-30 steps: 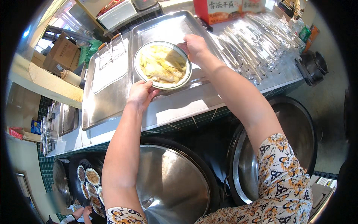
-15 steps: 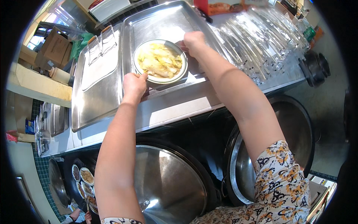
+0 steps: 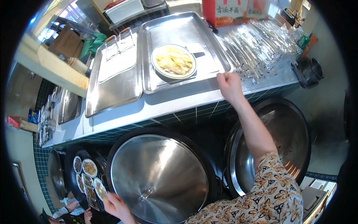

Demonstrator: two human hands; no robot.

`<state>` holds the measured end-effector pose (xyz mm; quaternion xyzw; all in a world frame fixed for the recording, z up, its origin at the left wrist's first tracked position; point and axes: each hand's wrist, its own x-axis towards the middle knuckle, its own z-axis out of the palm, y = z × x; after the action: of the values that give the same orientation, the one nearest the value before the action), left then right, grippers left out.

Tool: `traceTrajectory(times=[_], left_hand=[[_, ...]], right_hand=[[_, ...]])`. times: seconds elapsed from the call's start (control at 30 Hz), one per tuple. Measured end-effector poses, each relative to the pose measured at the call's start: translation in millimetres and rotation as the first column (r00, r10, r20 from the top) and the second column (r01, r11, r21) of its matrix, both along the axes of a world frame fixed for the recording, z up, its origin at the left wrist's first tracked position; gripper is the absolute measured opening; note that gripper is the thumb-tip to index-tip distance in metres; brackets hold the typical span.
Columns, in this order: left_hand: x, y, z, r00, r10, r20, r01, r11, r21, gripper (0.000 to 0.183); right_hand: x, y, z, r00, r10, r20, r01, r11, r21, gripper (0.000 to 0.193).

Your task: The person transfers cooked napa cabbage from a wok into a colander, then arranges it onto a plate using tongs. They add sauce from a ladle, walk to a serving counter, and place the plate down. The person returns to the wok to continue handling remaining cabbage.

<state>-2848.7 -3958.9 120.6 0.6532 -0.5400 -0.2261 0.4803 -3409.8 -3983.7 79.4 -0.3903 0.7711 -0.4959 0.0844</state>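
A round white plate with a green rim (image 3: 156,68) sits on the large metal tray (image 3: 164,31). It is heaped with pale yellow leafy vegetables (image 3: 173,59), which look like cooked cabbage. At the tray's near right corner is my right hand (image 3: 230,87), its fingers curled closed. Whether they grip the tray's rim is hidden. My left hand (image 3: 117,206) is low at the left, beside a domed metal lid (image 3: 160,175). Its fingers point toward several filled dishes (image 3: 89,168) and are partly smeared, with nothing visible in them.
Another metal tray (image 3: 112,93) holds a white cloth and a wire rack with wooden handles. Many clear-wrapped utensils (image 3: 257,44) lie right of the trays, below a red and white box (image 3: 225,13). A large metal pan (image 3: 278,138) stands lower right. Another person's hand (image 3: 88,215) shows lower left.
Both my hands have let go of the plate, which rests on the tray. My left hand has dropped toward the lower left; my right has drawn back to the tray's near right corner.
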Motion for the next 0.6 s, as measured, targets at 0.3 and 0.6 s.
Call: traceTrajectory(times=[0.3,0.6], left_hand=[[306,375,-143,0.877,0.474,0.078,-0.463,0.790,0.403,0.037],[301,745,-226,0.399,0.914,0.075,-0.468,0.133,0.874,0.041]], right_hand=[[198,96,-36,0.973,0.229,0.014,-0.230,0.972,0.054,0.045],[529,340,-35,0.392,0.872,0.291,-0.904,0.308,0.296,0.041]])
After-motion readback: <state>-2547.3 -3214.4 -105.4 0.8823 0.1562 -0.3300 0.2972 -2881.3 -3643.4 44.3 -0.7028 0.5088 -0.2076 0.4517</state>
